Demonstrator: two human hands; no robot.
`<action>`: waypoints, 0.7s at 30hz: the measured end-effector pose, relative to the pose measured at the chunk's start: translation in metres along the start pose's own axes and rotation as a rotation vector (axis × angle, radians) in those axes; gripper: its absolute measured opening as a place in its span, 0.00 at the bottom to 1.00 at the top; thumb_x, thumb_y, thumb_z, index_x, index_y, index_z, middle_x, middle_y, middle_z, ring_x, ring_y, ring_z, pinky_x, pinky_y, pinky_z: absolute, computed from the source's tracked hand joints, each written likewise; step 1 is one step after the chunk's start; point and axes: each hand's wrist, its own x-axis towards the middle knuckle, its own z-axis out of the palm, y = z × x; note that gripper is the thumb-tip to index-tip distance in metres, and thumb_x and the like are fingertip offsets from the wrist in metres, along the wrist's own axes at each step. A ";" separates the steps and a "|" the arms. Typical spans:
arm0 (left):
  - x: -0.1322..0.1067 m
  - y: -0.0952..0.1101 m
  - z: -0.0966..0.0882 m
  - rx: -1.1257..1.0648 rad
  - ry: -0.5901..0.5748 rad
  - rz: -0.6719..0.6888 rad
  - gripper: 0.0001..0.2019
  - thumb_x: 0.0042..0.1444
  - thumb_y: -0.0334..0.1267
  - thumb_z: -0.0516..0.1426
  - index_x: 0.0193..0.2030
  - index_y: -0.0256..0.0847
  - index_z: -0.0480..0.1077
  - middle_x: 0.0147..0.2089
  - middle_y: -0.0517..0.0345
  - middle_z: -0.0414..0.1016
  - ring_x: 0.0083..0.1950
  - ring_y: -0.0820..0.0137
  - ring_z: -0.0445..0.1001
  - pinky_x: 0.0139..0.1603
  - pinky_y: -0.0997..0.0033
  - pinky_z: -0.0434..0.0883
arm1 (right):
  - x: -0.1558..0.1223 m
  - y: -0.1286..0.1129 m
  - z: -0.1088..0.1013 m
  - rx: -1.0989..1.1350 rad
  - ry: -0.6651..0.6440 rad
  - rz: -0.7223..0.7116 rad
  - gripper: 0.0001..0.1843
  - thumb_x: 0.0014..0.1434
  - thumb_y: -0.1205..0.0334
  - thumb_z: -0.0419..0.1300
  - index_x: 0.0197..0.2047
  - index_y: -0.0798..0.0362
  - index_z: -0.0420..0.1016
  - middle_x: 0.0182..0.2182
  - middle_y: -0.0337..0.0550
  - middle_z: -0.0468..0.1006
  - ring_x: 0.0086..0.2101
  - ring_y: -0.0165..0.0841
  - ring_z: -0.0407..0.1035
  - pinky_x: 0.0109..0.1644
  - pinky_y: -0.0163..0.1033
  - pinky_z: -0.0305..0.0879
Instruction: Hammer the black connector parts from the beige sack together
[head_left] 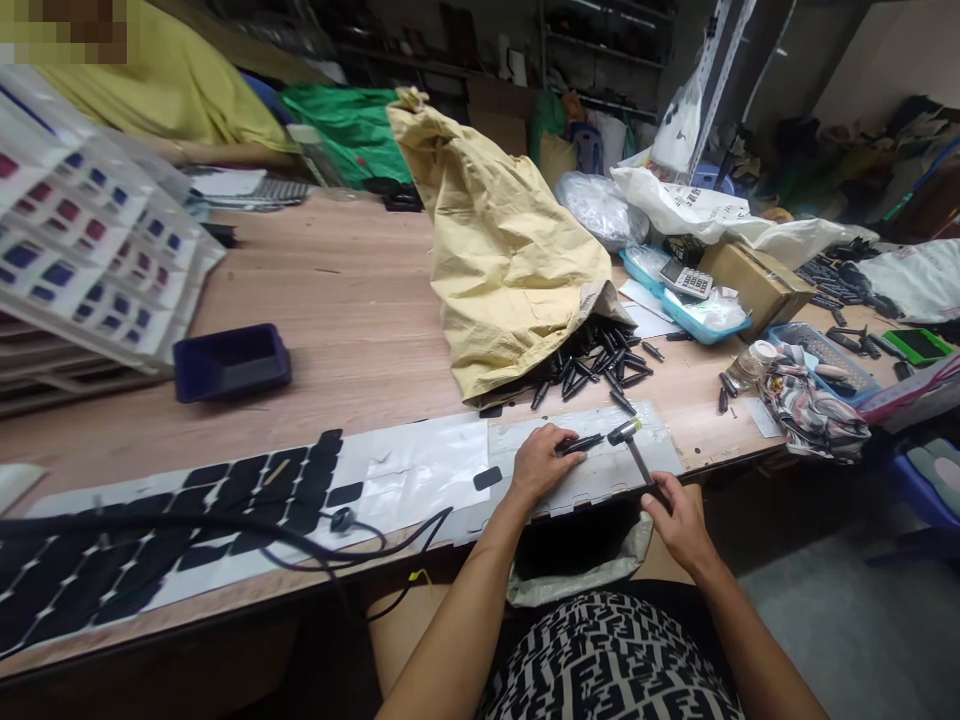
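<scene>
My left hand point(541, 462) is closed round a slim black pen-like piece point(585, 443), which lies low over a grey-white board point(517, 437) at the table's front edge. In my right hand point(679, 522) is the handle of a small hammer point(634, 450). The hammer's head sits just right of the black piece's tip, close above the board. Past the board, many similar black pieces point(604, 360) spill from the mouth of a large tan cloth sack point(510, 250). Below the edge, an open bag point(577, 555) hangs between my arms.
Rows of black patches point(247, 485) lie on white sheeting to the left, crossed by a black cable point(225, 522). A dark blue tray point(232, 362) stands behind them. To the right are a jar point(752, 362), bundled cloth point(806, 400) and a cardboard box point(754, 280). A person in yellow point(180, 90) sits opposite.
</scene>
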 end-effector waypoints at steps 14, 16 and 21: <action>0.001 0.000 -0.001 0.006 -0.014 0.009 0.09 0.55 0.42 0.62 0.42 0.45 0.78 0.40 0.56 0.75 0.46 0.63 0.71 0.46 0.64 0.67 | 0.004 0.005 0.029 0.080 -0.125 0.066 0.14 0.68 0.48 0.49 0.46 0.49 0.64 0.28 0.34 0.70 0.22 0.27 0.61 0.23 0.32 0.58; 0.001 0.000 -0.001 0.008 -0.020 0.004 0.09 0.55 0.42 0.62 0.42 0.46 0.78 0.41 0.56 0.75 0.46 0.63 0.71 0.47 0.64 0.67 | 0.006 0.004 0.030 0.044 -0.129 0.039 0.14 0.69 0.49 0.48 0.45 0.49 0.65 0.27 0.34 0.70 0.22 0.27 0.61 0.24 0.32 0.59; 0.002 -0.001 0.000 0.003 -0.027 0.005 0.10 0.55 0.42 0.62 0.43 0.47 0.78 0.41 0.57 0.76 0.47 0.63 0.71 0.48 0.64 0.67 | 0.008 -0.002 0.034 -0.053 -0.128 -0.017 0.13 0.69 0.52 0.47 0.46 0.50 0.65 0.27 0.35 0.71 0.23 0.28 0.63 0.27 0.32 0.61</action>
